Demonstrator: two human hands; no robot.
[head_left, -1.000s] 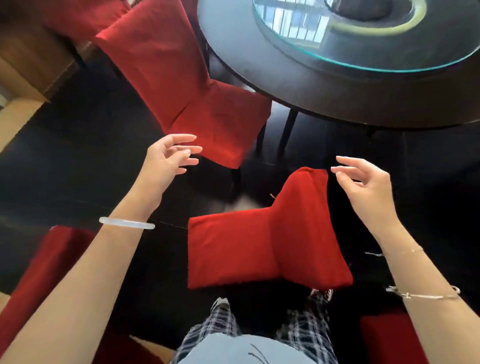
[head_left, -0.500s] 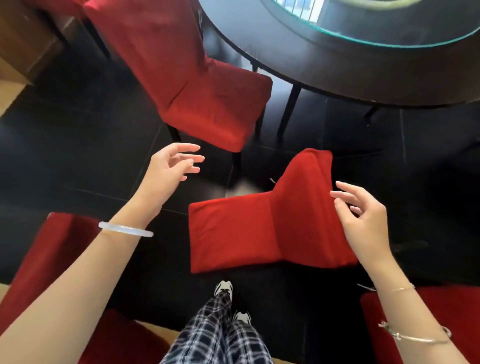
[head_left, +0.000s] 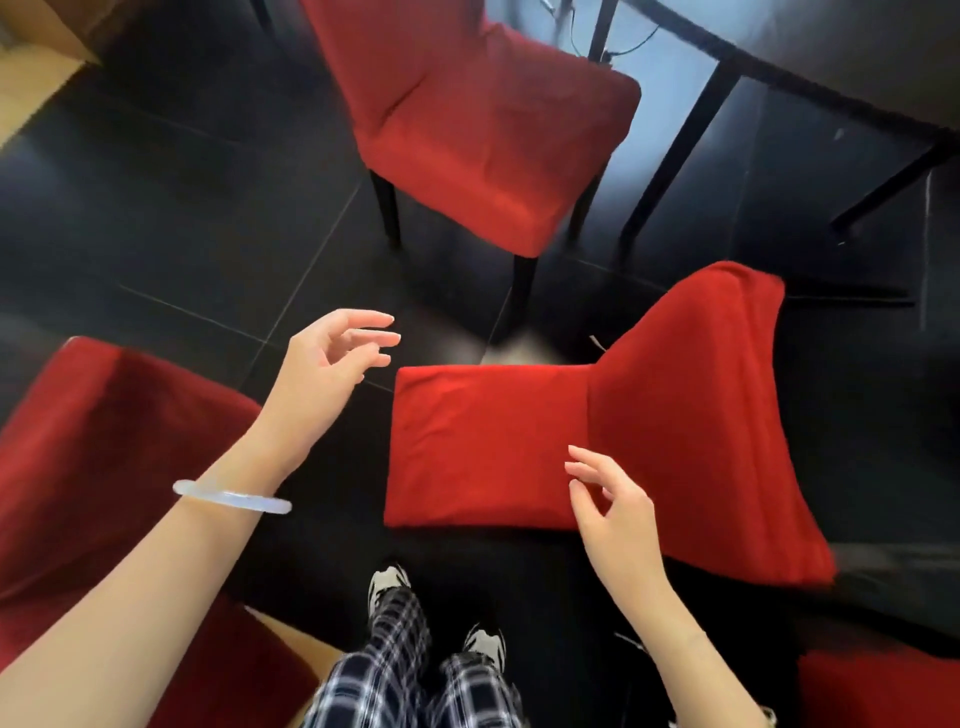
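A red-covered chair (head_left: 488, 441) stands right in front of me, its seat towards the left and its backrest (head_left: 696, 415) on the right. My left hand (head_left: 327, 374) hovers in the air left of the seat, fingers loosely spread and holding nothing. My right hand (head_left: 613, 509) hangs over the seat's near right corner, beside the base of the backrest, fingers relaxed and empty. Whether it touches the fabric is unclear.
A second red chair (head_left: 483, 124) stands further off at the top. Another red chair (head_left: 93, 467) is at the left, and a red corner (head_left: 883, 691) shows at the bottom right. The dark table (head_left: 857, 57) and its black legs fill the top right. The floor is black tile.
The view has dropped and drawn closer to the chair. My right hand came down from the backrest's edge to the seat's near right corner. My left hand stayed out to the left.
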